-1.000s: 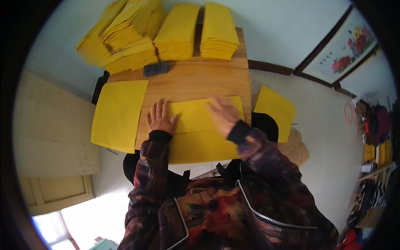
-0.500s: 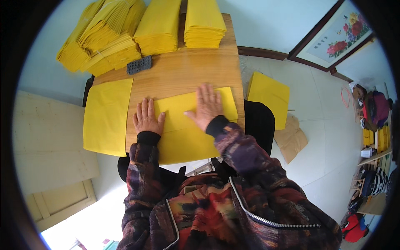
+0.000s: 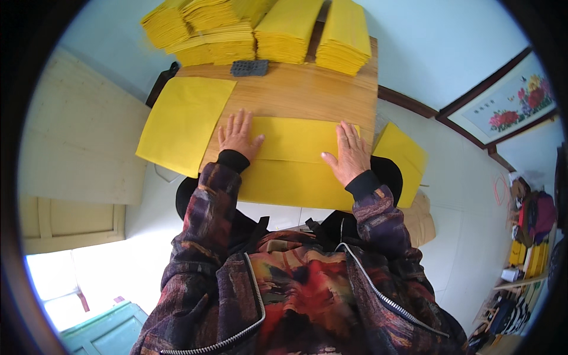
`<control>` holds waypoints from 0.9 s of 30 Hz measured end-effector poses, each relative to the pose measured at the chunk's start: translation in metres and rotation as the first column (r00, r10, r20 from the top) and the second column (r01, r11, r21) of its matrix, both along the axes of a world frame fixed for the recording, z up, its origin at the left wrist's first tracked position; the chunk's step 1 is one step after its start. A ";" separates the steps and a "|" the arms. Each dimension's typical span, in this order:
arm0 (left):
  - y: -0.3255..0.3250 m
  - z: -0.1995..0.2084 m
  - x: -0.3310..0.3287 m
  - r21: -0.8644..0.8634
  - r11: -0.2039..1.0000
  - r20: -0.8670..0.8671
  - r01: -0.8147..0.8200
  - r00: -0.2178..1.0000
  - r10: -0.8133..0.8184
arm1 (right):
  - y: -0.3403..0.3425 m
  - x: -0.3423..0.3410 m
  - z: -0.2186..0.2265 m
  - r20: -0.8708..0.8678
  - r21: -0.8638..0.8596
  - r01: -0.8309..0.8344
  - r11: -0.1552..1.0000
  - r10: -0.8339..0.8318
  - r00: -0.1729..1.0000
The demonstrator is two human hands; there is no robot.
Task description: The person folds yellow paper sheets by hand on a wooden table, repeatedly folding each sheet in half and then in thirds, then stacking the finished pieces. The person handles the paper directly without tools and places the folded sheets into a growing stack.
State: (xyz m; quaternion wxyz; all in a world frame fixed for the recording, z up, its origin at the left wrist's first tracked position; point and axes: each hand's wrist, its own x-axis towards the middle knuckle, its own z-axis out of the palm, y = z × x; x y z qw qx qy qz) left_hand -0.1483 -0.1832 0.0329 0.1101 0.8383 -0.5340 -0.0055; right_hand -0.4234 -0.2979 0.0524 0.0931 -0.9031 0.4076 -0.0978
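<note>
A yellow sheet (image 3: 296, 183) lies before me, its far part folded over in a band with a crease running left to right. Its near edge reaches the table's front edge. My left hand (image 3: 239, 141) rests palm down at the sheet's left end, fingers spread and pointing away from me. Flat on the right end lies my right hand (image 3: 350, 158), fingers stretched out and thumb apart. Neither hand grips anything. To the left, another yellow sheet or pile of sheets (image 3: 186, 121) lies flat and overhangs the table's left side.
Along the back of the wooden table (image 3: 302, 89) stand yellow folded stacks (image 3: 287, 35) and tied bundles (image 3: 207, 47). A dark grey, bumpy block (image 3: 249, 68) sits before them. Right of the table are more yellow sheets (image 3: 408, 155) and brown paper (image 3: 421, 222).
My right hand has slid right across the folded band to its right end. My left hand stays at the left end. The whole view has shifted and turned somewhat.
</note>
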 end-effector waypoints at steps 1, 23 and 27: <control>0.007 0.003 -0.003 -0.027 0.999 0.035 0.042 0.999 -0.041 | 0.000 0.001 0.000 0.039 0.002 -0.015 1.000 0.015 0.999; 0.025 0.019 -0.054 -0.047 0.921 -0.082 0.386 0.918 -0.389 | -0.071 -0.036 -0.015 0.474 0.108 0.058 0.992 -0.103 0.875; 0.030 0.013 -0.049 0.072 0.944 -0.018 0.321 0.947 -0.321 | -0.085 -0.035 -0.010 0.437 0.240 0.153 0.959 -0.247 0.865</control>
